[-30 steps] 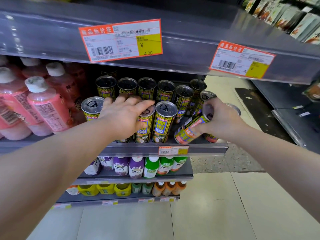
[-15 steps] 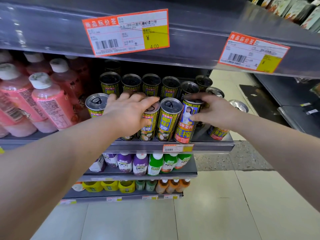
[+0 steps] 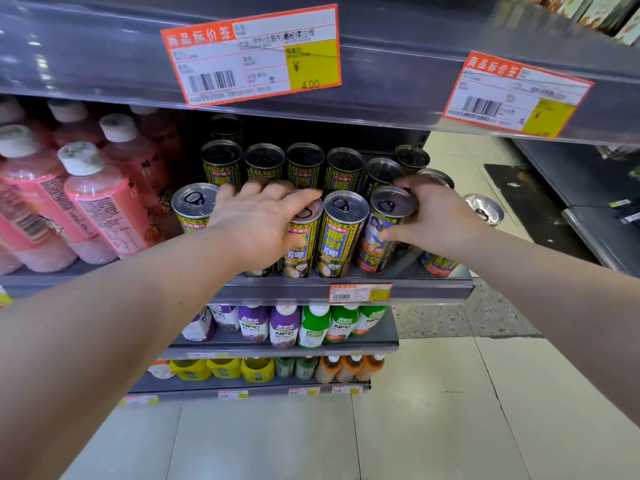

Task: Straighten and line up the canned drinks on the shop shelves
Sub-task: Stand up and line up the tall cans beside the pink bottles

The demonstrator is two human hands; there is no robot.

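Our right hand (image 3: 440,220) grips the upright end can (image 3: 379,237) while our left hand (image 3: 263,220) lies flat-fingered across the front cans (image 3: 300,245) beside it; one stray can (image 3: 483,209) beyond our right hand is yet to be lined up.

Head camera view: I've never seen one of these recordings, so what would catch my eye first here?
Two bare arms reach into a shop shelf: the left hand rests over the front-row yellow cans, while the right hand grips a colourful can at that row's right end. Above them hangs a big orange price tag, and pink bottles crowd the shelf's left side.
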